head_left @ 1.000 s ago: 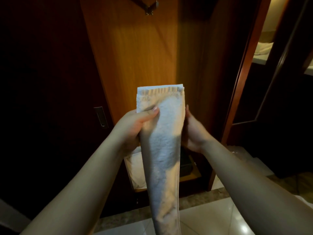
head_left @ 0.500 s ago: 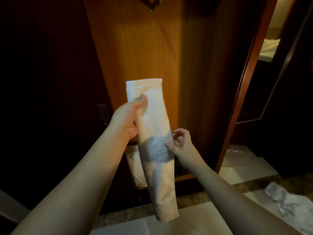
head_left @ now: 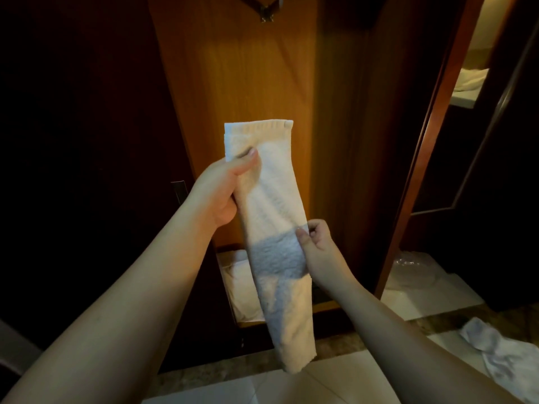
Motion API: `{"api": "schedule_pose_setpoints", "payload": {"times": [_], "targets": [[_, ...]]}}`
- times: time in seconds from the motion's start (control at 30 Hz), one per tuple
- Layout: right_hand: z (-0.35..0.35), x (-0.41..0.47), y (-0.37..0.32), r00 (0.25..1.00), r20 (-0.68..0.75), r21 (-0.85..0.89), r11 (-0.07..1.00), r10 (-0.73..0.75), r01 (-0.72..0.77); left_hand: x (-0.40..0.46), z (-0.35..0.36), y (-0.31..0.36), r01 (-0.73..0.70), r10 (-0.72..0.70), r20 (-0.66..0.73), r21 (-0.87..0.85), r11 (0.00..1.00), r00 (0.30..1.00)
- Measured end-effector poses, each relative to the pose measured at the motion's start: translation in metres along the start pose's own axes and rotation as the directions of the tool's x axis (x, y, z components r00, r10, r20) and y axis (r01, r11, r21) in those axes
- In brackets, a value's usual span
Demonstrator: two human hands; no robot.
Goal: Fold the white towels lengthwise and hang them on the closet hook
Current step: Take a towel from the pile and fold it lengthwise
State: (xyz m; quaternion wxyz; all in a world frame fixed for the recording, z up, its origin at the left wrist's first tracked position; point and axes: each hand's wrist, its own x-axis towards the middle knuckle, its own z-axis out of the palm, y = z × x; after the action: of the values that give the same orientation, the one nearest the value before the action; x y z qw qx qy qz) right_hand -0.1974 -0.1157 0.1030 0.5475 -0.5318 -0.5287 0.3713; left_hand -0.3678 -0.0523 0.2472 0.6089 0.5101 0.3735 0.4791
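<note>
White terry towel, folded into a long narrow strip [head_left: 274,228], hangs upright in front of the orange-brown wooden closet panel [head_left: 233,68], held between both hands, its lower end dangling free above the pale tiled floor [head_left: 335,380]. Step in hand looks like tidying the lengthwise fold before lifting it to the dark metal closet hook [head_left: 269,10], which sits high on the panel, well above the towel's top edge. To do it well: keep the long edges lined up, run the lower hand down the side to flatten the layers, then drape the strip's middle over the hook so both halves hang even; risk is the fold springing open if the top pinch loosens. Left to right: left forearm reaches up from lower left, left hand [head_left: 221,193] grips the strip near its top, thumb pressed flat on the front face, other fingers hidden behind the cloth. Right forearm comes in from lower right, right hand [head_left: 316,243] sits lower, at the strip's right edge about mid-length, thumb on the front and curled fingers behind, pinching the edge. Behind the towel, low in the closet, white folded linen on a shelf [head_left: 242,287]. Far right on the floor, a crumpled white towel [head_left: 501,354] lies well apart, probably waiting to be folded.
</note>
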Motion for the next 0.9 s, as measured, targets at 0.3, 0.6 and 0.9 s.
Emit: {"api": "schedule_pose_setpoints", "payload": {"times": [0.3, 0.6, 0.9], "targets": [[-0.022, 0.010, -0.006, 0.825, 0.500, -0.026, 0.956, 0.264, -0.291, 0.020, -0.001, 0.015, 0.128, -0.133, -0.021, -0.164, 0.978, 0.991], [-0.028, -0.007, -0.010, 0.749, 0.585, 0.051, 0.908, 0.311, -0.417, 0.042, 0.003, 0.008, 0.264, -0.260, -0.144, 0.009, 0.965, 0.955], [-0.036, -0.024, -0.014, 0.581, 0.696, -0.046, 0.833, 0.422, -0.551, 0.065, 0.001, -0.004, 0.310, -0.293, -0.232, 0.039, 0.950, 0.927]]}}
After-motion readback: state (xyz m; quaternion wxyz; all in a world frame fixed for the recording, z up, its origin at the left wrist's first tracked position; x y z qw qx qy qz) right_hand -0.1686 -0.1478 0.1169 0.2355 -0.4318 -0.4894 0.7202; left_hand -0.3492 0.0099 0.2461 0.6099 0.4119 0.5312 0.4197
